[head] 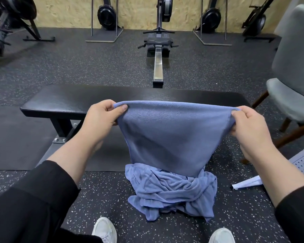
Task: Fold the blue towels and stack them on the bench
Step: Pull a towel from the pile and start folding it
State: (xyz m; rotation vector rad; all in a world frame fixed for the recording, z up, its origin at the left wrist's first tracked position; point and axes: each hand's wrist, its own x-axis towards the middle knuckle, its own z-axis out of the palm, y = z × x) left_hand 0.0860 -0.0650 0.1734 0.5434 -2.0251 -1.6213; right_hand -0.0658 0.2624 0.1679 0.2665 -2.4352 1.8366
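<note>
We hold one blue towel (167, 137) stretched between both hands above the pile (172, 193).

From the head view, our left hand (102, 118) pinches the towel's upper left corner, thumb on the near side and fingers curled behind, and our right hand (247, 127) grips the upper right corner the same way, so the top edge runs taut between them. The towel hangs down in front of the bench (63, 102), its lower edge meeting the crumpled pile of blue towels on the floor (98, 190) between us and the bench. A rower (158, 58) stands beyond; a chair (291, 85) sits at right.
</note>
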